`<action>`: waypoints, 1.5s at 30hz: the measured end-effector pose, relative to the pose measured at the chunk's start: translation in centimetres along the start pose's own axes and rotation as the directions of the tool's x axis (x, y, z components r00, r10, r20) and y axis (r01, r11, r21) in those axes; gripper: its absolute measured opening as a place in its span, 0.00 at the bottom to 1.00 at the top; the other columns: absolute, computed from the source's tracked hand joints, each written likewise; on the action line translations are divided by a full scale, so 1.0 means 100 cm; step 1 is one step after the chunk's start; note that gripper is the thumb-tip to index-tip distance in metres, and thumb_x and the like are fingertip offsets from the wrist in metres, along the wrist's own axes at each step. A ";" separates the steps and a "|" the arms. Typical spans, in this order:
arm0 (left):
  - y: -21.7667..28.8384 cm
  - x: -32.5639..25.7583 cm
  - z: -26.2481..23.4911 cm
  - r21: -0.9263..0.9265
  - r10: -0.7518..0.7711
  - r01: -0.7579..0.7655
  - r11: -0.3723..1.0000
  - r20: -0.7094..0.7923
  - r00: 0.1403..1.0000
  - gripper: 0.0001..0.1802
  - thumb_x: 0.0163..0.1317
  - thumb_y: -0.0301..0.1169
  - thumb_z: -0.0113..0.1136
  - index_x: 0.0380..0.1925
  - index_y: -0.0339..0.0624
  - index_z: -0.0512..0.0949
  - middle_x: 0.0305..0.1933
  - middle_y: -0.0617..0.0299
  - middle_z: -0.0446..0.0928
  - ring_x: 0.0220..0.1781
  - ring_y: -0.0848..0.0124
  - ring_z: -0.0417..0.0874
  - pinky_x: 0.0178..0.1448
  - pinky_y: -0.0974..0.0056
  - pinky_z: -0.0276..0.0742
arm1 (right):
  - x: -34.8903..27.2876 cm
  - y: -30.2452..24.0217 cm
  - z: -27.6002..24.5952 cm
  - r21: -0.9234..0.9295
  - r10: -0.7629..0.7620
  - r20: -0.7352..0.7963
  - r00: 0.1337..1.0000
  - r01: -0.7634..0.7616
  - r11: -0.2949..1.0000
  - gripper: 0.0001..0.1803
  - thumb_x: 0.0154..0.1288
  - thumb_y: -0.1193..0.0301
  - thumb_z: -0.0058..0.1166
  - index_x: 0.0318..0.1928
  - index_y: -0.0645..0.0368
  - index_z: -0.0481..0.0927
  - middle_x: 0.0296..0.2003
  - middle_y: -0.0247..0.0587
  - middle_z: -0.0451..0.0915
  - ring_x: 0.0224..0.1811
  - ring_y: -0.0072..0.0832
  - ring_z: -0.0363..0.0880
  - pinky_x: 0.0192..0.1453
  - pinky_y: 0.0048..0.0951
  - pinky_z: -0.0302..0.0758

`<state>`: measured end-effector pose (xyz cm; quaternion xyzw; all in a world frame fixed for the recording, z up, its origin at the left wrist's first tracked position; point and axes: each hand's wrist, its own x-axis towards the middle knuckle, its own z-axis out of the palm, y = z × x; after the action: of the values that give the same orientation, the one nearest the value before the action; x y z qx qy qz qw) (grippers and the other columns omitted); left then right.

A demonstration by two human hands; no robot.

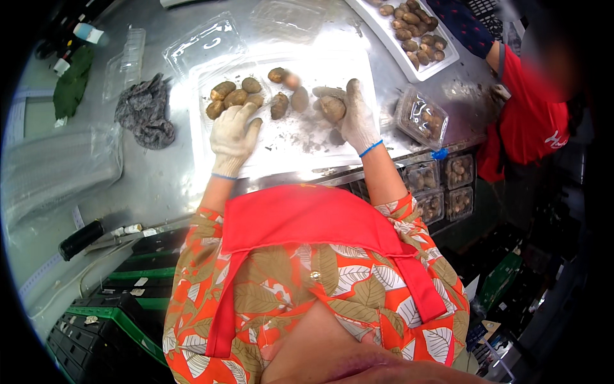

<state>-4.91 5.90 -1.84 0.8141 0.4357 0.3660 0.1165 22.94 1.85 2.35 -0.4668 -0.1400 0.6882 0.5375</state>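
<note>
Steel worktable (153,179), brightly lit: grey cloth (144,114) left of a white tray (281,160), lidded clear box (421,120) just off its right edge. We note soil scattered over the tray floor.

Our right hand (359,118), gloved, lies along the right side of an oval tuber (332,109) on the tray; palm side touches it, but we cannot tell whether the fingers close on it. From that palm the tuber lies directly left, toward our middle, its long axis seeming to slant from far left to near right.

Our left hand (234,136), thumb spread wide from the fingers, holds nothing we can see; fingertips sit at the near edge of a tuber cluster (236,97). Loose tubers (279,105) lie between the hands. Right hand is clearly nearer the oval tuber; the left is well apart.
</note>
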 end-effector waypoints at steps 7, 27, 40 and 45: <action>0.002 0.000 -0.003 0.028 -0.028 0.028 0.999 0.025 0.999 0.17 0.54 0.32 0.69 0.45 0.48 0.82 0.37 0.59 0.81 0.39 0.56 0.82 0.44 0.54 0.77 | -0.003 -0.008 -0.006 -0.498 -0.172 0.105 0.979 0.202 0.843 0.25 0.63 0.76 0.56 0.61 0.70 0.78 0.55 0.51 0.81 0.59 0.34 0.79 0.57 0.32 0.80; -0.001 -0.002 -0.005 -0.017 -0.018 0.018 1.000 -0.012 1.000 0.13 0.56 0.32 0.67 0.42 0.47 0.82 0.36 0.60 0.80 0.38 0.58 0.82 0.43 0.54 0.78 | -0.006 -0.017 -0.015 -0.894 -0.155 -0.015 0.988 0.056 0.445 0.27 0.65 0.67 0.60 0.62 0.67 0.79 0.36 0.36 0.82 0.31 0.18 0.76 0.36 0.24 0.77; -0.017 -0.013 -0.033 -0.304 -0.176 0.126 0.944 -0.142 0.974 0.06 0.61 0.23 0.62 0.39 0.39 0.83 0.38 0.53 0.83 0.40 0.52 0.84 0.44 0.55 0.79 | 0.010 -0.003 0.097 -0.120 -0.088 0.155 0.984 0.108 0.987 0.28 0.78 0.56 0.51 0.63 0.69 0.76 0.43 0.42 0.82 0.44 0.26 0.81 0.53 0.30 0.81; -0.018 -0.017 -0.022 -0.170 -0.114 0.084 0.982 -0.174 0.978 0.05 0.61 0.25 0.63 0.37 0.42 0.83 0.38 0.55 0.83 0.40 0.53 0.84 0.45 0.52 0.79 | 0.008 -0.002 0.081 -0.646 -0.155 0.124 0.980 0.198 0.737 0.28 0.76 0.59 0.52 0.65 0.70 0.75 0.47 0.44 0.84 0.49 0.29 0.81 0.56 0.30 0.78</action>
<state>-8.18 5.37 -2.03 0.7421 0.4536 0.4669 0.1599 16.67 5.15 6.31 -0.5883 -0.4323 0.5555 0.3981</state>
